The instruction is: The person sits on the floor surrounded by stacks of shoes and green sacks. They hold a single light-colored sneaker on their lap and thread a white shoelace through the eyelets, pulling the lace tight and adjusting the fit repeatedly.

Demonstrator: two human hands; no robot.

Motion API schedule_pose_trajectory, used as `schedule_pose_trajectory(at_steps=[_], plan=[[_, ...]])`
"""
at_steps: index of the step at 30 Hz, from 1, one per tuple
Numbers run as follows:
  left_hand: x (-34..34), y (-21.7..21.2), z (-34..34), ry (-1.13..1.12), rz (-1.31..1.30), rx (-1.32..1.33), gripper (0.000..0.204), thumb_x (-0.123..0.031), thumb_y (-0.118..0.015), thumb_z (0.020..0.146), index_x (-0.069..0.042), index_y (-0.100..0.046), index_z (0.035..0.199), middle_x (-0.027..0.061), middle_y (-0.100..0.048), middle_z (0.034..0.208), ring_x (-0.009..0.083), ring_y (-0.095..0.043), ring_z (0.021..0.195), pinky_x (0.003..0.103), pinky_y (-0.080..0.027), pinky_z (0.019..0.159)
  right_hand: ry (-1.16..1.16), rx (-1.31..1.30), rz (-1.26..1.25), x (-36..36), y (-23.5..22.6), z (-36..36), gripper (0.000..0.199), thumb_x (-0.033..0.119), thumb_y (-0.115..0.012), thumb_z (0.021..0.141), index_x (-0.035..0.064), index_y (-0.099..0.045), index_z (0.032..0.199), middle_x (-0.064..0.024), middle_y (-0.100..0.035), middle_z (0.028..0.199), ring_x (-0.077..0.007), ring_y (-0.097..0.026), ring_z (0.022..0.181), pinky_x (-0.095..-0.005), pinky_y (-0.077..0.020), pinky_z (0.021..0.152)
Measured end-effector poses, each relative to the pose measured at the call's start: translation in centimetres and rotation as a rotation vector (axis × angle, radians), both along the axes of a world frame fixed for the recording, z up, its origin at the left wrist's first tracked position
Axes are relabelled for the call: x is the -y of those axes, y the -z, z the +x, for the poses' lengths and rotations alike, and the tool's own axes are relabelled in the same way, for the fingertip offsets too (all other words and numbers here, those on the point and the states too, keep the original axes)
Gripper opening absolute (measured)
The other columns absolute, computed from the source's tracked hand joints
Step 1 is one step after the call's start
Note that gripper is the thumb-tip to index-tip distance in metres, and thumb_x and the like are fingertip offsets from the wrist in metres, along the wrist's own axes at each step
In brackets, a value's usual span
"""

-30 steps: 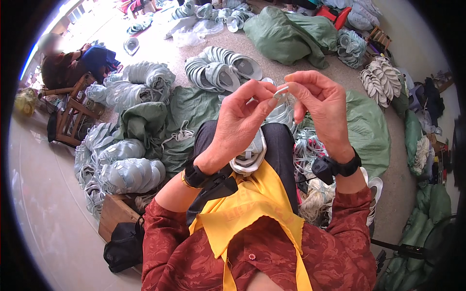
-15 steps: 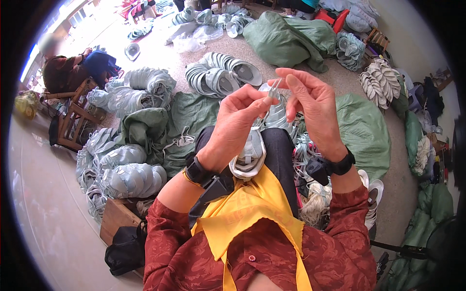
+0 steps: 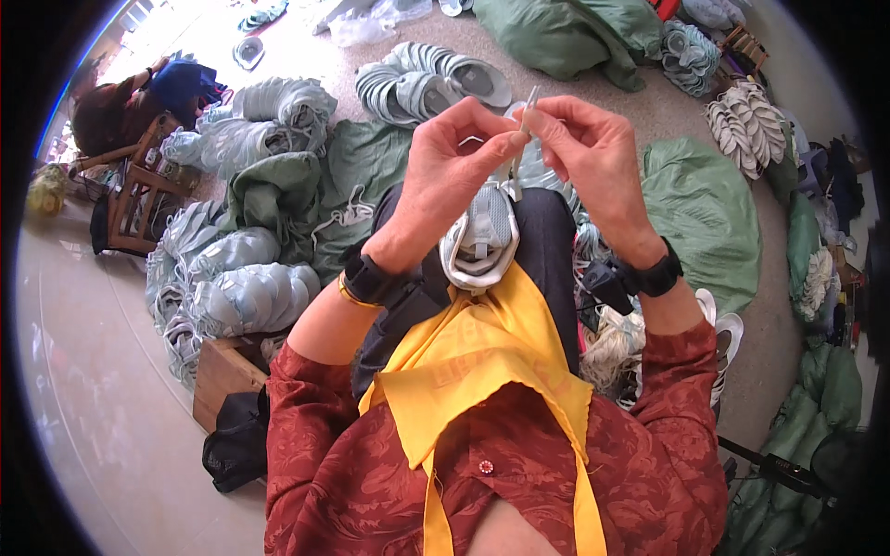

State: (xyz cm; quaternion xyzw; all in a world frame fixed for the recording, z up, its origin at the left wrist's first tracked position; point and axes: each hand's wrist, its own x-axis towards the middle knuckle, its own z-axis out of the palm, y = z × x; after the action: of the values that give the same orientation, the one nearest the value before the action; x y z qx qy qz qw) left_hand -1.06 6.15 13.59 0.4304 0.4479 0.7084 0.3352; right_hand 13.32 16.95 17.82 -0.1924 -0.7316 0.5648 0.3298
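Observation:
My left hand (image 3: 454,157) and my right hand (image 3: 593,153) meet in front of me, raised above my knees. Both are closed in a pinch on a white shoelace (image 3: 532,96), whose narrow tips stick up between the fingertips. Below them a pale blue-grey sneaker (image 3: 482,232) rests between my thighs, its heel end toward me and its toe end hidden behind the hands. Lace strands hang between the fingers and the shoe. A yellow apron (image 3: 464,334) covers my lap under the heel.
Stacks of pale shoe uppers (image 3: 255,296) lie at left, with another stack (image 3: 426,83) ahead. Green cloth sacks (image 3: 700,222) spread at right and beyond. A bundle of cream laces (image 3: 614,343) lies beside my right leg. A person (image 3: 116,111) sits at far left near a wooden chair (image 3: 148,199).
My hands have come together, and my right fingers, spread before, now pinch the lace beside the left ones. The view has tipped nearer to me.

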Motion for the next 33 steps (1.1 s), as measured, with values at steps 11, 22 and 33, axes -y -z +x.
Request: schedule_pose_trajectory(at_steps=[11, 22, 33], plan=[[-0.1, 8.6, -3.5, -0.014, -0.342, -0.708, 0.032, -0.016, -0.079, 0.081, -0.007, -0.061, 0.107, 0.0054, -0.068, 0.106, 0.0275, -0.054, 0.096, 0.042, -0.047, 0.088, -0.122, 0.104, 0.271, -1.5, -3.4, 1.1, 0.018, 0.02, -0.059, 0.107, 0.0036, -0.066, 0.109, -0.0035, -0.072, 0.088, -0.0068, -0.065, 0.069, -0.0216, -0.0544, 0.061], [-0.9, 12.6, -3.0, -0.144, -0.112, -0.92, 0.031, -0.007, -0.072, 0.083, -0.004, -0.055, 0.11, 0.0143, -0.058, 0.11, 0.0385, -0.051, 0.103, 0.046, -0.044, 0.094, -0.262, 0.076, 0.135, 2.1, -6.0, 0.4, 0.012, 0.009, -0.055, 0.107, 0.0014, -0.057, 0.098, -0.0019, -0.063, 0.073, -0.0053, -0.056, 0.057, -0.0212, -0.047, 0.052], [-0.2, 13.3, -3.1, -0.226, -0.129, -0.939, 0.037, -0.012, -0.075, 0.083, -0.005, -0.057, 0.114, 0.0133, -0.061, 0.114, 0.0372, -0.05, 0.112, 0.047, -0.042, 0.099, -0.052, -0.151, 0.655, -2.6, -15.6, 2.0, 0.018, 0.015, -0.055, 0.108, 0.0018, -0.062, 0.1, -0.0037, -0.065, 0.074, -0.0066, -0.055, 0.051, -0.0201, -0.0474, 0.045]])
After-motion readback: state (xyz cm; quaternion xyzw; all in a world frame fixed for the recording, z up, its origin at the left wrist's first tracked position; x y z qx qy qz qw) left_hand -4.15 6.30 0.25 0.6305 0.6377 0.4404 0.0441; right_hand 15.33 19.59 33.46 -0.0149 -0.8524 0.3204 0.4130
